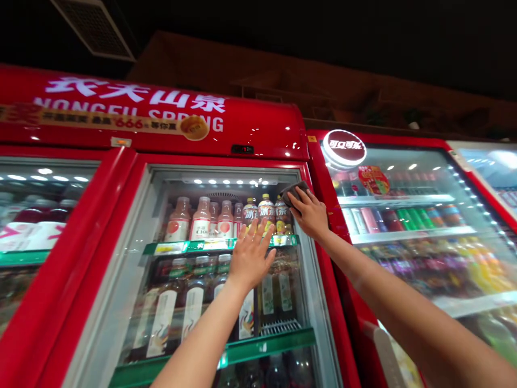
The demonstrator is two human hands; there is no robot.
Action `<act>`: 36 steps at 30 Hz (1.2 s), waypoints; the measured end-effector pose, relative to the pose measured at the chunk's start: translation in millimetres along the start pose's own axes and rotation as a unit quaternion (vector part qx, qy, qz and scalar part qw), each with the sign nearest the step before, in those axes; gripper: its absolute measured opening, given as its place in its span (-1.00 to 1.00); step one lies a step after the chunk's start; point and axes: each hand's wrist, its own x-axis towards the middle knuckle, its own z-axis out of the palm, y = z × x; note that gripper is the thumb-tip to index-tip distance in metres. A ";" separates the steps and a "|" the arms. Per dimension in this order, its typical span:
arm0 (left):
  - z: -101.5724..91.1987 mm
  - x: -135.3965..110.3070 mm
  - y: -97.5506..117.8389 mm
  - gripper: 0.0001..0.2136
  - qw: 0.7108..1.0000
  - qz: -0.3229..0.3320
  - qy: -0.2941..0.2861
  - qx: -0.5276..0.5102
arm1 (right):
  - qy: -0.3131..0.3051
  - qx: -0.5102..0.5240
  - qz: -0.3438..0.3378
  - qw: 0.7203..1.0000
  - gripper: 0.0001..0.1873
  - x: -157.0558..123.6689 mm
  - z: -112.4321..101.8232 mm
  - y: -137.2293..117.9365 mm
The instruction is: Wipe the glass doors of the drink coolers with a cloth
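A red drinks fridge with a glass door (133, 178) fills the middle of the view. My left hand (251, 253) is spread with fingers apart, at the glass in front of the upper shelf. My right hand (310, 212) presses a dark grey cloth (294, 193) against the upper right corner of the glass, by the red frame. Behind the pane, peach-labelled bottles (204, 220) and yellow-capped tea bottles (265, 207) stand on the upper shelf. Tall dark bottles (194, 302) with white labels line the shelf below, partly hidden by my left forearm.
To the right stands another red-framed fridge (323, 178) with cans and bottles, under a lit round sign (344, 148). A second glass door (36, 180) is at the left. A red lettered header (258, 126) runs above, below a ceiling vent (95, 27).
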 end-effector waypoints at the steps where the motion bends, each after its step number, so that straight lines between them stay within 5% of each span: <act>1: 0.1 -0.8 0.4 -0.41 1.000 -0.002 0.004 -0.005 | 0.001 -0.001 -0.026 1.000 -0.50 -6.7 0.2 1.8; 4: -0.6 -2.9 2.1 -0.41 1.000 -0.009 0.012 -0.008 | 0.018 0.018 -0.054 0.998 -0.52 -5.0 4.8 12.6; 10: -1.0 -5.5 3.1 -0.39 1.000 -0.013 0.014 0.016 | 0.042 0.054 0.076 0.995 -0.50 81.7 24.8 17.7; 13: -0.1 -5.1 1.6 -0.38 1.000 -0.008 0.010 0.023 | 0.033 0.060 0.064 0.996 -0.50 102.7 26.5 16.0; 16: 1.0 -3.4 0.7 -0.37 0.999 0.001 0.011 0.031 | 0.022 0.060 -0.020 0.998 -0.50 83.4 22.2 16.2; 19: 1.0 -1.5 1.3 -0.37 0.999 0.006 0.007 0.049 | 0.010 0.058 -0.101 0.993 -0.51 35.5 13.4 17.1; 25: -3.3 0.9 4.7 -0.42 0.996 0.005 -0.016 0.087 | -0.019 0.061 -0.170 0.983 -0.54 -39.9 -8.9 25.2; 31: -3.7 -0.5 4.3 -0.39 0.995 0.001 -0.027 0.091 | -0.031 0.050 -0.096 0.994 -0.50 7.8 1.1 39.4; 36: -3.4 -1.4 4.3 -0.38 0.995 0.004 -0.038 0.093 | -0.010 0.031 0.050 0.998 -0.45 62.4 22.5 4.5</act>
